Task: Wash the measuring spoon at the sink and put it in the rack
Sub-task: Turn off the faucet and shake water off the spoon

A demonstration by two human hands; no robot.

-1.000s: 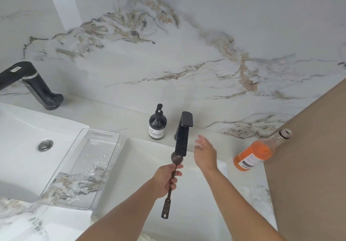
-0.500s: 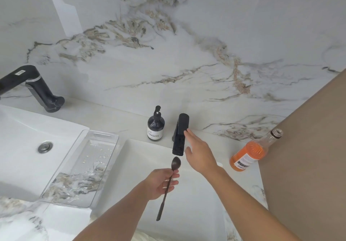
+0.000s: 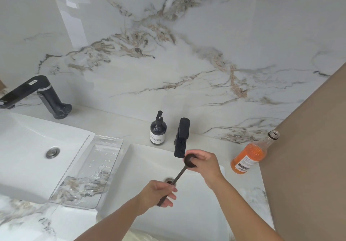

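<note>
The measuring spoon (image 3: 184, 167) is held over the right sink (image 3: 146, 166), its dark bowl just under the spout of the black faucet (image 3: 181, 139). The left hand (image 3: 159, 194) has its grip closed around the lower part of the handle, and the right hand (image 3: 203, 163) is cupped on the bowl, fingers wrapped on it – it looks like rubbing or rinsing. Whether water is running I cannot tell; no stream is visible.

As I judge it, the task is in its washing part, somewhere in the middle. The spoon is at the sink and being cleaned, but I cannot see if soap was used; the soap bottle (image 3: 158, 133) stands untouched on the surface beside the faucet. What is left – to finish the rinse and carry the spoon to the left, into the clear rack (image 3: 112, 139) that lies between the two sinks. This rack has only water drops in it now.
</note>
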